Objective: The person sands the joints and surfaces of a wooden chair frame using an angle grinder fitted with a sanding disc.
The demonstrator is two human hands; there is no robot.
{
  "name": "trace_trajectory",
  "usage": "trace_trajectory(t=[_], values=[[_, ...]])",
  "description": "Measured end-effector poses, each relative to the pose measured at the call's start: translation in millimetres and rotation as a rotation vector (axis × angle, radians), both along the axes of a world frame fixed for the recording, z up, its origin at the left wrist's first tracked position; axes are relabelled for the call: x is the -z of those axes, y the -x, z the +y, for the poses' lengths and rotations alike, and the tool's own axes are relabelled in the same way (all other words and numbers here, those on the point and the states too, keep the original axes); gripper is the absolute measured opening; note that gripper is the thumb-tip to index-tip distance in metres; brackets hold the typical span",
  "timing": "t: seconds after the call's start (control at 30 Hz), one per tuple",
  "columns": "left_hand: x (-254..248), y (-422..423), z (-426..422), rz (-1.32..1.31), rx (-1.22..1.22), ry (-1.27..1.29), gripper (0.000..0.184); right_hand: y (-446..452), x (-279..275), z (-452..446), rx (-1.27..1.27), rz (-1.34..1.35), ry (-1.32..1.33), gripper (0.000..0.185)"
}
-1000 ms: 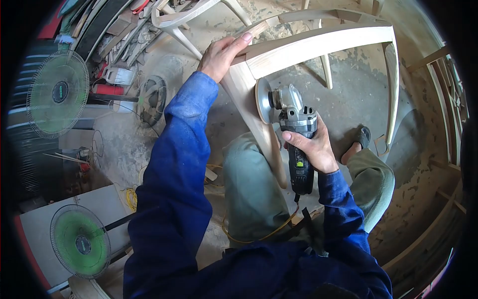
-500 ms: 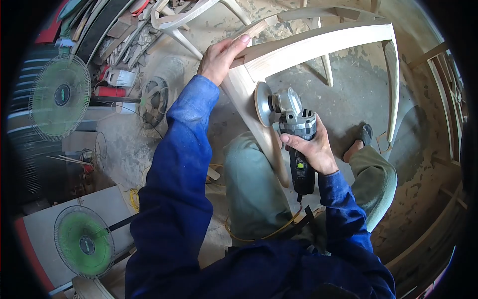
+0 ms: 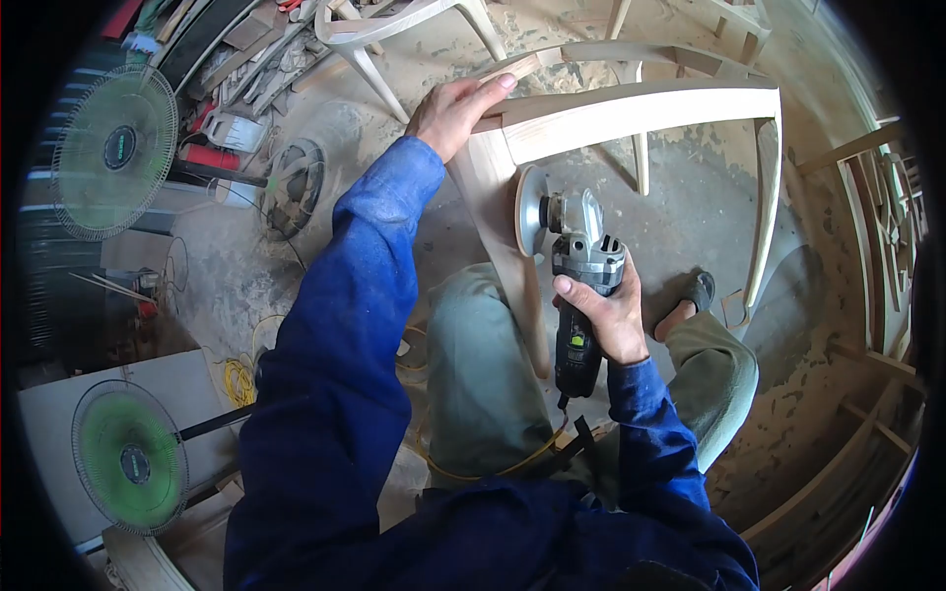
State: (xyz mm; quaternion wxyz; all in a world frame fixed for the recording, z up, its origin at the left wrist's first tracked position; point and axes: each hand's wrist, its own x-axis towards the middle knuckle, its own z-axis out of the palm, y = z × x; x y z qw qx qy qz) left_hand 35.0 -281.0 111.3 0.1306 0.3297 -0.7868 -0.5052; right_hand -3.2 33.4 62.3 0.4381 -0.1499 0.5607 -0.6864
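My left hand (image 3: 458, 113) is closed around the upper corner of a pale, unfinished wooden chair frame (image 3: 641, 110), its thumb lying along the top. My right hand (image 3: 613, 313) grips the dark body of an angle grinder (image 3: 577, 345), which points up and away from me. The grinder's round disc (image 3: 531, 210) stands on edge against or very close to the right side of the chair leg (image 3: 483, 177); exact contact cannot be made out. That leg slants down towards me, its lower end by my knee. A cord runs from the grinder's lower end.
Two green fans (image 3: 120, 148) stand on the left. Wood offcuts (image 3: 261, 74) are piled at the back left, beside another chair frame (image 3: 379, 34). Yellow cord (image 3: 239, 382) lies on the floor. More wooden frames (image 3: 877, 236) line the right side.
The whole view has turned slightly clockwise, so the fans sit higher and the chair's right end lower. Both hands keep their holds, and the disc stays beside the same leg.
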Motion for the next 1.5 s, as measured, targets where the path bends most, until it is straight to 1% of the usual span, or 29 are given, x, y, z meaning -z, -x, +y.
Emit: trace_trajectory(t=[0.13,0.2,0.23,0.43,0.63,0.8,0.87,0.9,1.03,1.23,1.3,1.43,1.5], values=[[1.4,1.2,1.2,-0.039,-0.016,0.061,0.069,-2.7,-3.2,-1.6,0.007,-0.003,0.011,0.060],[5.9,3.4,4.6,0.041,-0.028,0.122,0.066,-2.7,-3.6,-2.3,0.001,0.013,0.007,0.060],[7.4,3.9,6.3,0.082,-0.035,0.153,0.069,-2.9,-2.8,-2.1,0.009,0.017,0.002,0.060],[7.6,-0.2,2.3,0.047,-0.029,0.179,0.070,-2.9,-1.5,-0.9,0.007,0.027,-0.035,0.059],[13.2,3.0,1.1,0.068,-0.044,0.163,0.071,-6.0,-9.1,-2.7,0.024,0.051,-0.013,0.059],[14.1,0.7,2.3,0.072,-0.053,0.159,0.071,-3.6,-6.9,0.5,-0.012,0.031,-0.009,0.060],[17.6,3.0,4.1,0.068,-0.057,0.152,0.071,-6.4,-6.3,1.9,0.007,0.069,-0.031,0.059],[13.7,3.0,5.5,0.071,-0.051,0.154,0.072,-7.6,-6.7,1.1,0.018,0.093,-0.037,0.059],[6.0,-0.3,12.2,0.096,-0.053,0.165,0.072,-5.3,-4.2,2.4,0.027,0.042,-0.012,0.058],[8.8,1.6,11.2,0.065,-0.067,0.193,0.072,-7.3,-2.3,3.7,0.002,0.127,-0.045,0.058],[10.5,0.7,9.7,0.074,-0.065,0.166,0.072,-5.5,-0.3,7.1,0.004,0.143,-0.042,0.059],[15.2,1.6,5.5,0.048,-0.066,0.182,0.071,-4.7,-6.7,5.1,-0.023,0.143,-0.063,0.061],[15.4,1.9,10.0,0.054,-0.065,0.174,0.070,-7.2,-6.9,4.9,-0.001,0.133,-0.018,0.059]])
